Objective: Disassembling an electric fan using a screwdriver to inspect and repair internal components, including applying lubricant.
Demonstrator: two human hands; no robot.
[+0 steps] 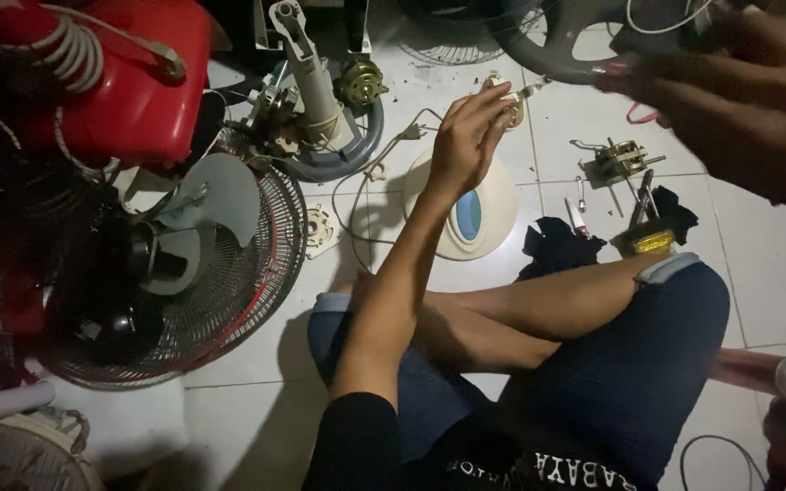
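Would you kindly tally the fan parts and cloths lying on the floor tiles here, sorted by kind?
Fan grilles: 2, wire one, dark one.
Motors: 2, brass-wound, bare-framed.
White fan base: 1.
Black cloths: 2.
Total: 7.

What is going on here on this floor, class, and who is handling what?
A person sits cross-legged on a white tiled floor among taken-apart electric fans. Their left hand reaches forward and touches a small cream-coloured part above a white fan base. Their right hand is raised and blurred near a grey ring; whether it holds anything cannot be told. A wire fan guard with grey blades lies to the left, and a small motor to the right.
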